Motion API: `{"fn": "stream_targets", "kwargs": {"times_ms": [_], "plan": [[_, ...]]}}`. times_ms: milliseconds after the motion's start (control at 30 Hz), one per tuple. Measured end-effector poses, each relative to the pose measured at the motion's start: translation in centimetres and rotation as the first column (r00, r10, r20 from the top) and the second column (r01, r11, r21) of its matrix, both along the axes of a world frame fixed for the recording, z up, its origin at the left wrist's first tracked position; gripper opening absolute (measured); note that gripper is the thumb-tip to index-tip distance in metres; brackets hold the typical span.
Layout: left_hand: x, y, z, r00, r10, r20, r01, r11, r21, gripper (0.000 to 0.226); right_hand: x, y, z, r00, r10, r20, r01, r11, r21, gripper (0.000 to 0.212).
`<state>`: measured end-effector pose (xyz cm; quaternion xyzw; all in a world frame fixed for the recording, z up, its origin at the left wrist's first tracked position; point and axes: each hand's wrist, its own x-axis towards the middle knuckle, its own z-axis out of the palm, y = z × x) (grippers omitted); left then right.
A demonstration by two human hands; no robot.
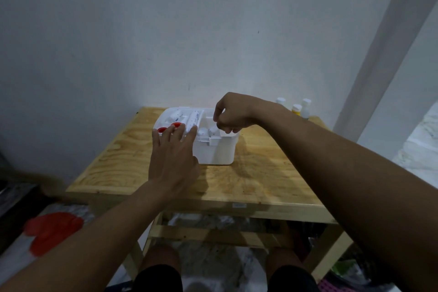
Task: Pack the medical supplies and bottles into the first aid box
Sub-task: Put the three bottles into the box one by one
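No writing is legible. A white plastic box [216, 149] sits on the plywood table [248, 185]; left hand [174, 159] spread over its red-capped bottles [176, 125], right hand [231, 114] curled, contents hidden.

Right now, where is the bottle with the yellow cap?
The bottle with the yellow cap stands at the far right corner of the wooden table, among two white-capped bottles, right of the white box.
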<state>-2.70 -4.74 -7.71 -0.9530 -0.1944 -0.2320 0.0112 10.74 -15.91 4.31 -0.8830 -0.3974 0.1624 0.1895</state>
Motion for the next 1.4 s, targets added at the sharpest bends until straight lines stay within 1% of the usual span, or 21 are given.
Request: {"fn": "stream_targets", "kwargs": {"times_ms": [100,200,367,433,500,633,700,800,933,1100,1200,1267,1333,1400], "plan": [[0.1,-0.2,0.0,1.000,-0.005,0.005,0.005,1.000,-0.005,0.073,0.2,-0.4,0.2,0.999,-0.014,0.051,0.012,0.999,0.033,0.033],[0.4,-0.3,0.0,1.000,-0.006,0.022,0.007,1.000,-0.009,0.071,0.4,-1.3,0.3,0.984,-0.033,0.176,0.017,0.996,0.091,0.036],[0.7,-0.7,-0.1,0.999,-0.016,0.036,0.016,1.000,-0.008,0.070,1.5,-3.1,-0.2,0.949,-0.186,0.256,0.143,0.974,0.179,0.041],[0.8,-0.7,-0.1,0.999,-0.020,0.041,0.020,1.000,0.002,0.069,2.5,-4.1,-0.6,0.903,-0.285,0.322,0.215,0.948,0.236,0.040],[0.9,-0.8,-0.1,0.999,-0.022,0.045,0.022,1.000,0.001,0.069,3.7,-5.2,-1.3,0.832,-0.394,0.391,0.293,0.910,0.294,0.041],[1.2,-1.2,-0.1,0.998,-0.026,0.056,0.027,1.000,-0.015,0.068,5.7,-7.5,-2.9,0.694,-0.544,0.472,0.458,0.839,0.294,0.043],[1.3,-1.2,-0.1,0.998,-0.031,0.057,0.031,0.999,-0.011,0.068,6.6,-8.4,-3.7,0.660,-0.597,0.456,0.534,0.800,0.273,0.050],[1.5,-1.3,-0.2,0.997,-0.038,0.070,0.038,0.999,-0.009,0.067,7.6,-9.3,-4.9,0.661,-0.642,0.387,0.605,0.762,0.231,0.057],[1.8,-1.4,-0.4,0.995,-0.051,0.088,0.051,0.999,0.000,0.068,8.4,-9.8,-6.3,0.678,-0.657,0.329,0.620,0.752,0.222,0.046],[2.0,-1.3,-0.6,0.995,-0.047,0.093,0.045,0.999,0.019,0.068,9.0,-9.9,-6.8,0.669,-0.663,0.337,0.584,0.749,0.313,0.044],[2.1,-1.3,-0.7,0.995,-0.045,0.094,0.042,0.999,0.033,0.069,8.9,-10.0,-6.8,0.666,-0.664,0.341,0.577,0.747,0.330,0.041],[2.1,-1.3,-0.7,0.995,-0.046,0.092,0.043,0.998,0.037,0.069,9.0,-9.8,-6.8,0.677,-0.666,0.314,0.574,0.745,0.341,0.040],[2.0,-1.3,-0.6,0.995,-0.044,0.086,0.041,0.998,0.039,0.069,9.0,-9.7,-6.6,0.694,-0.663,0.282,0.582,0.746,0.322,0.033],[1.9,-1.3,-0.6,0.996,-0.039,0.082,0.036,0.999,0.037,0.069,8.7,-9.7,-6.2,0.711,-0.649,0.271,0.585,0.759,0.285,0.018]]}}
